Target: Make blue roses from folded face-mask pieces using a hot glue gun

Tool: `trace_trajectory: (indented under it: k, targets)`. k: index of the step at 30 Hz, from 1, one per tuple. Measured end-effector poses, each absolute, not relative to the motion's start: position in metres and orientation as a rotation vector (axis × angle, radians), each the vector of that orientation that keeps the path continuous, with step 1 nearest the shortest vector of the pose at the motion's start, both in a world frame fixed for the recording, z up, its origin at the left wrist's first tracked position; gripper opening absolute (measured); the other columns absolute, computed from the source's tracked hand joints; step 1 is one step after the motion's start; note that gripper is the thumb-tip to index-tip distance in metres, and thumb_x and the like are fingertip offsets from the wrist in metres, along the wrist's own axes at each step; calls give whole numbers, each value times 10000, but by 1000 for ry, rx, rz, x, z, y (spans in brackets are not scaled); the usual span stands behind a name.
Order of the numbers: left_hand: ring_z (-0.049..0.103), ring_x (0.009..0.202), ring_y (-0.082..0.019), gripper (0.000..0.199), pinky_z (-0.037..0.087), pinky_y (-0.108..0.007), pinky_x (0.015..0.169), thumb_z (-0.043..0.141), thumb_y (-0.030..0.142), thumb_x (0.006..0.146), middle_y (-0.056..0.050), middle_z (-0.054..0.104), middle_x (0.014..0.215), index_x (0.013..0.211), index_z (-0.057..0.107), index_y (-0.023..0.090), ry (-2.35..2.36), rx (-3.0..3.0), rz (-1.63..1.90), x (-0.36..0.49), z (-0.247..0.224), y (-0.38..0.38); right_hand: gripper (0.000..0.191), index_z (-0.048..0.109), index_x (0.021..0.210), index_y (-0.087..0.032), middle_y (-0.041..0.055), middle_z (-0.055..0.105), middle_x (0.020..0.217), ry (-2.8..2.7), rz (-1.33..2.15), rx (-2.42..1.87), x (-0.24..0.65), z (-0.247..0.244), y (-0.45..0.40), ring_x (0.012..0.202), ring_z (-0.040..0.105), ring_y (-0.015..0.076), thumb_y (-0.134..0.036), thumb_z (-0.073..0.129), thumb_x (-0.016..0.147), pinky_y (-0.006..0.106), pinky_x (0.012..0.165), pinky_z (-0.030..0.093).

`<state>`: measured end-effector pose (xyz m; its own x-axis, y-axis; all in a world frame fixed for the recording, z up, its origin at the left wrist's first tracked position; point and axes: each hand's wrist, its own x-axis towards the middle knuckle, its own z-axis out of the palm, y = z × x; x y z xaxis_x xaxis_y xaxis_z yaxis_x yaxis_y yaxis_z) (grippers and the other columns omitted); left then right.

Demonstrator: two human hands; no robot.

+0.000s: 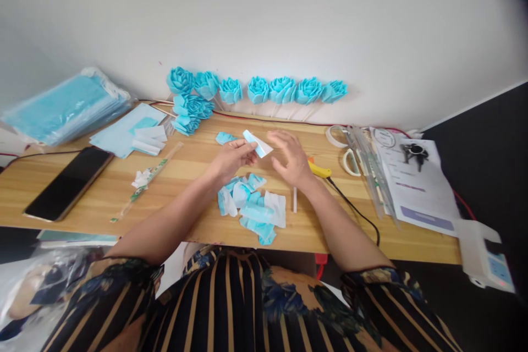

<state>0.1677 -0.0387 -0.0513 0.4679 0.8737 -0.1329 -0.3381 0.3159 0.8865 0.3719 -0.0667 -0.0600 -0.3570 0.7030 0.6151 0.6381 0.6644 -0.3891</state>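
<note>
Our small craft workspace: wooden table (177, 179), blue artificial flowers (282, 89), loose blue-and-white pieces (256, 212), yellow corded tool (320, 169).

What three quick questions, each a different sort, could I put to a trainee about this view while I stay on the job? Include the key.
1. Which hand is pinching the folded blue-and-white piece?
2. True or false: the keys lie on the printed paper.
3. The black phone lies on:
A. the printed paper
B. the wooden table
C. the plastic-wrapped pack

Key: 1. The left hand. 2. True. 3. B.
</note>
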Motion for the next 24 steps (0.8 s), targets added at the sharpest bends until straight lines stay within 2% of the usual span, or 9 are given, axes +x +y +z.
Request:
trace_trajectory:
  k: [4,8,10,18,22,24]
  targets:
    - [600,546,-97,330,451,-219,550,851,387,660,-19,669,626,727,658,128,671,920,842,171,-54,-40,476,581,1283,-316,56,583,1405,-2102,62,-979,368,-63,-66,1327,501,282,-115,534,853,567,1096,392]
    - [593,558,-98,332,461,-225,562,835,399,672,-13,652,610,690,641,131,707,995,838,173,-55,-42,183,706,986,-330,15,655,1300,-2068,126,-990,368,-62,-67,1275,529,276,-221,585,903,556,1068,413]
    - [577,551,-96,337,458,-226,561,822,415,683,-11,643,596,666,639,133,752,1065,865,173,-54,-43,111,722,885,-320,18,680,1247,-2028,169,-1014,367,-61,-67,1240,545,271,-282,621,906,536,1041,439]
    - [545,542,-93,288,447,-226,568,773,398,720,0,624,572,636,663,146,814,1226,950,173,-53,-44,102,712,842,-253,62,677,1211,-1750,468,-1097,363,-62,-71,1186,594,244,-335,666,880,483,1065,417]
    - [554,553,-103,273,455,-238,578,767,403,725,-7,633,583,691,701,141,815,1250,932,172,-54,-44,212,674,829,-219,75,684,1207,-1532,779,-1160,361,-64,-70,1132,631,228,-430,676,849,399,968,492]
    - [558,561,-107,288,460,-242,581,765,417,729,-12,636,594,701,706,137,808,1267,931,172,-54,-44,260,655,836,-214,66,711,1131,-1454,899,-1163,360,-64,-70,1040,662,210,-472,682,832,366,915,515]
